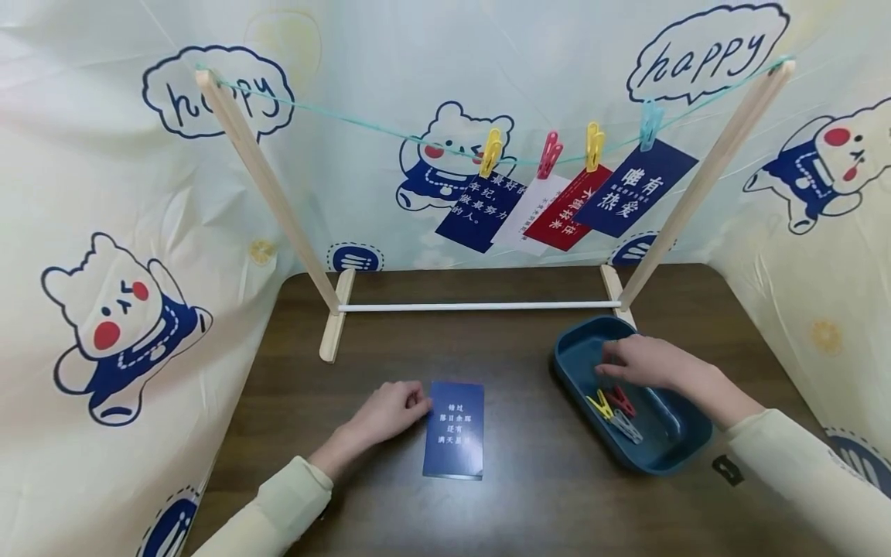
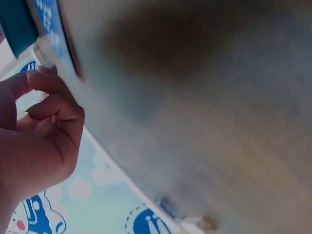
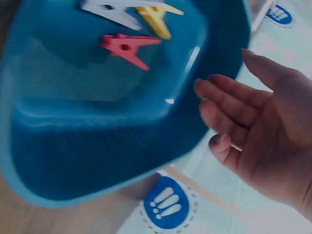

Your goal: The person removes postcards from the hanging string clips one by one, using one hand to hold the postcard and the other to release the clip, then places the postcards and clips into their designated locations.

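Observation:
A dark blue card (image 1: 454, 429) with white characters lies on the brown table. At its upper left edge is my left hand (image 1: 391, 412), fingers loosely bent; the left wrist view shows the hand (image 2: 46, 117) beside the card (image 2: 54, 31), with no clear grip on it. My right hand (image 1: 643, 361) hovers over the blue basin (image 1: 599, 422), its fingers slightly bent and nothing between them in the right wrist view. Inside the basin lie a red clothespin (image 3: 127, 47), a yellow clothespin (image 3: 157, 22) and a grey clothespin (image 3: 114, 9).
Behind stands a wooden frame (image 1: 267, 189) with a white crossbar (image 1: 480, 307) and a teal string (image 1: 362, 122). Clothespins hold a blue card (image 1: 480, 209), a white card (image 1: 532, 205), a red card (image 1: 571, 205) and another blue card (image 1: 635, 189). A patterned cloth surrounds the table.

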`<state>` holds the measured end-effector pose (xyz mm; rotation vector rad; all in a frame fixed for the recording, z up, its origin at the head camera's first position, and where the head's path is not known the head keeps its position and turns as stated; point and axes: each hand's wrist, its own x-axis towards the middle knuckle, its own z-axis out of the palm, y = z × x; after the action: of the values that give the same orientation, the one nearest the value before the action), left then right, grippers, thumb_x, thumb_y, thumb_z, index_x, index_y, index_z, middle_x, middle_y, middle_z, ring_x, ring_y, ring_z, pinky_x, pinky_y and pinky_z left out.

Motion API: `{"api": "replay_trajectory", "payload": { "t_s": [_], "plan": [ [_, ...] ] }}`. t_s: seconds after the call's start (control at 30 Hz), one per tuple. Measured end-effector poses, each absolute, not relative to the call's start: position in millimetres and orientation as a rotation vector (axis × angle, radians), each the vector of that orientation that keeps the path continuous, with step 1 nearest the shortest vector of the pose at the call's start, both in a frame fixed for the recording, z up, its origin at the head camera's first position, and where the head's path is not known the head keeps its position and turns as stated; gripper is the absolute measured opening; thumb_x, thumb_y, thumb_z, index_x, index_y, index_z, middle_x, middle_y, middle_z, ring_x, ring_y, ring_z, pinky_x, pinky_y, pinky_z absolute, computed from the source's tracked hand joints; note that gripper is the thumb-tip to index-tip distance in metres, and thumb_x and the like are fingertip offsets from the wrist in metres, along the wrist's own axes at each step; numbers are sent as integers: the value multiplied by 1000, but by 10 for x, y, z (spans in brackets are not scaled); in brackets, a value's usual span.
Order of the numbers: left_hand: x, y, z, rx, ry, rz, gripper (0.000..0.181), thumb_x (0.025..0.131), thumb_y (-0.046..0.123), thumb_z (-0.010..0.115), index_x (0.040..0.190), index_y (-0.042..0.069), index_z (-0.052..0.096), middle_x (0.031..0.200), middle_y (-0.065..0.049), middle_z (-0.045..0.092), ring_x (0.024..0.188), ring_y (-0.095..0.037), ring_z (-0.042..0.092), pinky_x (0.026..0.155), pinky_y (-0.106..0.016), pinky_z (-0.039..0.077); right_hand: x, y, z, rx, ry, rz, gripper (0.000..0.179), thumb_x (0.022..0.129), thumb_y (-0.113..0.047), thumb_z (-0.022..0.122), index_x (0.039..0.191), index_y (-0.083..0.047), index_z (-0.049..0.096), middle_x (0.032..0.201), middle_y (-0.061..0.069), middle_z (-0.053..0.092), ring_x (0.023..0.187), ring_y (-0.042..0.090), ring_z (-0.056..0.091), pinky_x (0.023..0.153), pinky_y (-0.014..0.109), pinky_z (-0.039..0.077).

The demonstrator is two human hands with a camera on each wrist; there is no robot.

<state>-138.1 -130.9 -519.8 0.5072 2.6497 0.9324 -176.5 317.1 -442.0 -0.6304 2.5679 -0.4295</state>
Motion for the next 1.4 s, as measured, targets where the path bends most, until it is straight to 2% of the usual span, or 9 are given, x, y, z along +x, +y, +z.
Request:
{"api": "replay_trajectory", "payload": {
  "t_s": [0.2,0.4,0.57,0.83,1.0,1.2,1.4],
  "plan": [
    [-1585,-1309,-5016,649,2673,1140,8,101,15,69,94,12,71,75,5,65,63,-7,56,60,-25,49,-1781,3114,-4187,-709,2661,-537,24,101,-30,70,113,-10,71,90,-4,71,66,4,61,62,22,56],
    [-1754,-1293,-4849,715,2705,1337,4,100,14,71,100,10,73,86,3,69,75,-10,61,68,-26,54,-1784,2984,-3930,-800,2720,-584,22,101,-31,71,112,-12,72,95,-3,73,71,2,63,64,21,57],
    [-1908,-1248,-4708,737,2779,1440,6,98,14,74,102,9,73,89,0,71,76,-12,64,69,-27,55,-1784,2861,-3660,-819,2826,-562,20,100,-30,72,113,-14,73,96,-4,75,74,3,66,67,25,58],
    [-2177,-1123,-4410,742,2771,1690,13,97,12,75,108,6,73,94,-6,71,76,-17,63,67,-23,52,-1859,2674,-3098,-837,3018,-495,22,100,-28,71,116,-13,73,102,2,76,86,15,70,74,36,61],
    [-2362,-1025,-4323,614,2672,1918,18,98,15,74,111,3,73,93,-11,70,70,-15,62,62,-21,49,-1919,2534,-2699,-839,3104,-486,23,100,-28,72,116,-13,72,109,7,76,94,22,72,79,45,61],
    [-2577,-955,-4246,483,2585,2132,28,99,17,73,120,0,68,109,-11,68,71,-8,64,61,-20,50,-2058,2327,-2371,-901,3151,-475,27,101,-28,70,118,-8,71,114,14,76,100,29,73,84,49,61],
    [-2764,-932,-4087,451,2512,2219,38,100,21,72,132,2,63,128,-11,64,71,-18,62,61,-24,48,-2214,2123,-2156,-972,3199,-508,29,103,-29,67,121,-7,69,108,13,75,96,26,70,83,45,59]
  ]
}}
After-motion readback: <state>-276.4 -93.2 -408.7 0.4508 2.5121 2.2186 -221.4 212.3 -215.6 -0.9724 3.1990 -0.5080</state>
